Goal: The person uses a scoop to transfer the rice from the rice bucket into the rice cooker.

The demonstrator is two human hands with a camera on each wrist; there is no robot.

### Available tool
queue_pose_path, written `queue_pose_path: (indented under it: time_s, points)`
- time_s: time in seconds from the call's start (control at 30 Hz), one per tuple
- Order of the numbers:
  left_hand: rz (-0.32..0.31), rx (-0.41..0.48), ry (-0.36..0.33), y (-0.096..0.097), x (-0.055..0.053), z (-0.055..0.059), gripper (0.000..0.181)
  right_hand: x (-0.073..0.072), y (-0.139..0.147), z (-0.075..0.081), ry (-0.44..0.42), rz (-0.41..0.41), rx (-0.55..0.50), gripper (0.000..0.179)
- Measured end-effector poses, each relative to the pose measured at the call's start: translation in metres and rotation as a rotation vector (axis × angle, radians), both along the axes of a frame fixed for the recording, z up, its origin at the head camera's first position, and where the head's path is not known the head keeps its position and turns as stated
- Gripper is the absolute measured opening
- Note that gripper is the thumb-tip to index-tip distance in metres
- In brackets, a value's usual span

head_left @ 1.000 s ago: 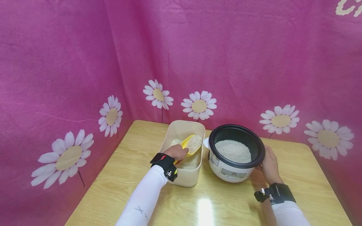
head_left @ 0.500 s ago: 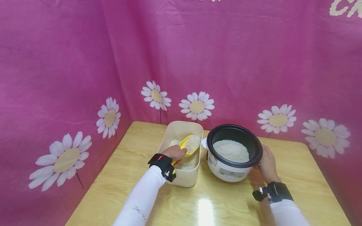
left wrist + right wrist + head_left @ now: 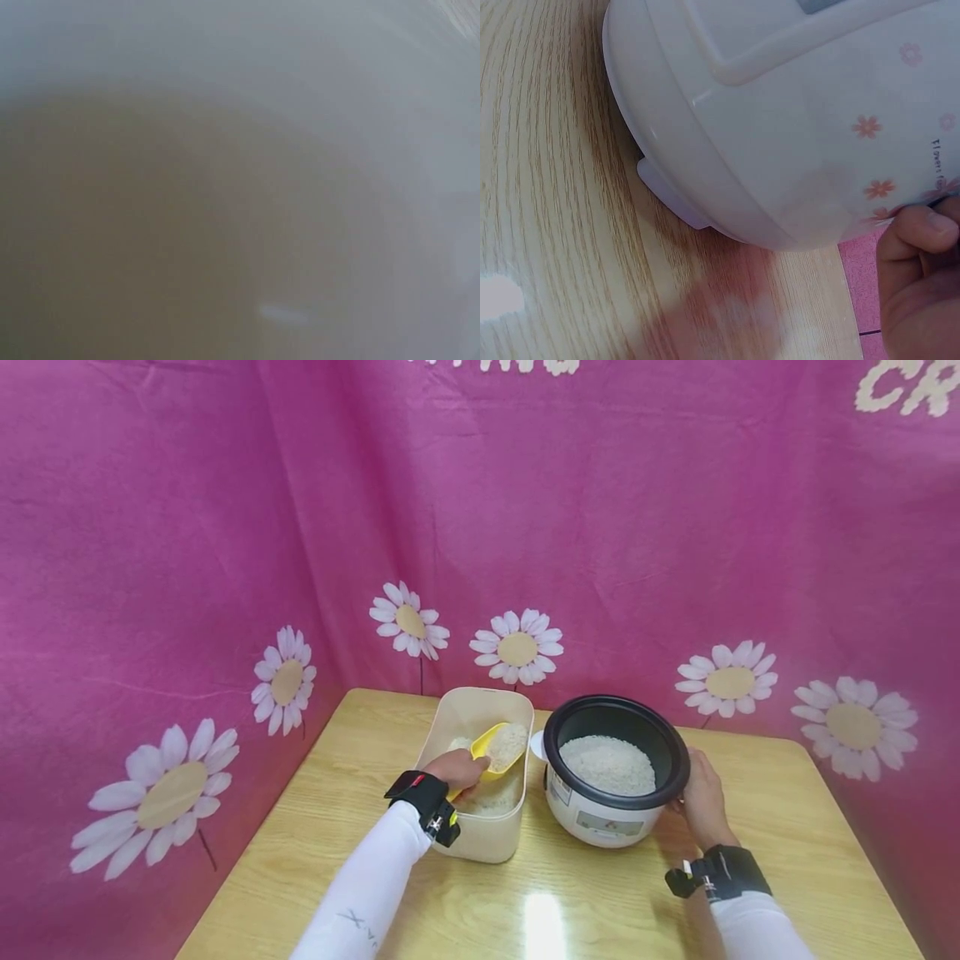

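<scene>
My left hand (image 3: 459, 768) grips the handle of a yellow scoop (image 3: 480, 747) inside a cream bin (image 3: 480, 843). Heaped in the scoop is white rice (image 3: 507, 745), and more rice lies below it in the bin. To the right stands a white rice cooker (image 3: 600, 825) with a dark inner pot (image 3: 592, 718), partly filled with rice (image 3: 609, 766). My right hand (image 3: 705, 802) holds the cooker's right side, just under the rim. In the right wrist view the thumb (image 3: 930, 227) lies against the flowered wall of the cooker. The left wrist view shows only a blurred pale surface.
Bin and cooker stand close together on a wooden table (image 3: 360, 752). A pink curtain (image 3: 600, 510) with printed daisies rises behind the table and along its left and right sides. Light glares off the tabletop in front of the two containers.
The head view has shifted slightly, so more lettering shows at the top of the curtain. Both hands, the loaded scoop, the bin and the cooker keep nearly the same places.
</scene>
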State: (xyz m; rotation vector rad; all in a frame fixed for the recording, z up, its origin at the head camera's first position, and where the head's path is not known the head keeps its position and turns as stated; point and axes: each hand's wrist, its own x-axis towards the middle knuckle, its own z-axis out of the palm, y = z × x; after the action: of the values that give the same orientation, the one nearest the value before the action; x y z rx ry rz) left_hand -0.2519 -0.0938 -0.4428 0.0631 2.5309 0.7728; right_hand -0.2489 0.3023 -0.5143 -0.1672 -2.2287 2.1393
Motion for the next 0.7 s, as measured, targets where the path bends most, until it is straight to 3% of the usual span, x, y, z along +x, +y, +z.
queue_pose_path:
  time_s: [0.17,0.47,0.7]
  points:
    - [0.036,-0.002,-0.026,-0.002,0.003,0.007,0.066,0.0,-0.002,-0.001,0.007,0.004,0.0,0.029]
    - [0.036,0.014,-0.03,-0.003,0.006,0.016,0.065,0.002,-0.005,-0.001,0.0,-0.003,0.001,0.031]
    - [0.022,0.017,0.018,-0.006,0.008,0.024,0.061,0.002,-0.006,-0.001,0.014,0.003,-0.013,0.029]
